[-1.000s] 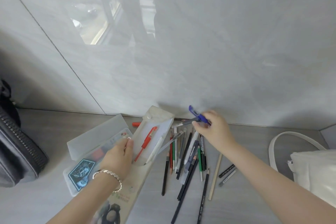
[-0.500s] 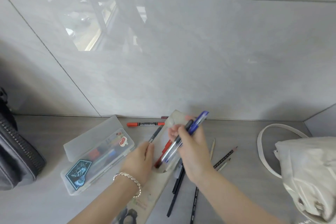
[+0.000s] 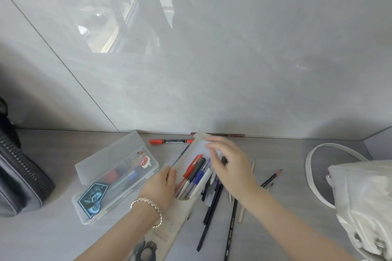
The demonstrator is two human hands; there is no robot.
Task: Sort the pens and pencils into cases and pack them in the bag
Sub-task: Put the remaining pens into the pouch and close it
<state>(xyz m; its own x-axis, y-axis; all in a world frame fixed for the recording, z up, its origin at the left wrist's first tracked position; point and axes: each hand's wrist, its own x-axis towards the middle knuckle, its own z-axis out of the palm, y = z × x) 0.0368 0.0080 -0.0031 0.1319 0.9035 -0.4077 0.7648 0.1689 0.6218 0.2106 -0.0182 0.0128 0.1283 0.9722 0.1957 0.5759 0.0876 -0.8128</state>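
A beige flat pen case (image 3: 180,216) lies open on the grey counter. Inside it are a red pen, a black pen, a blue pen (image 3: 200,175) and a white one. My left hand (image 3: 160,186), with a bracelet at the wrist, grips the case's left edge at the opening. My right hand (image 3: 230,168) hovers blurred over the case's flap, fingers spread, with nothing clearly in it. Several dark pencils (image 3: 232,223) and pens lie loose to the right of the case. A white bag (image 3: 364,199) sits at the right edge.
A frosted plastic pencil box (image 3: 101,168) stands open to the left, with a few items inside. A red permanent marker (image 3: 171,141) lies by the tiled wall. A black zipped bag (image 3: 19,180) sits at the far left. The white bag's strap (image 3: 310,167) loops over the counter.
My right hand carried a blue pen and a dark pen from the loose pile to the beige case; both now lie inside it and the hand is drawing away. The left hand stayed on the case.
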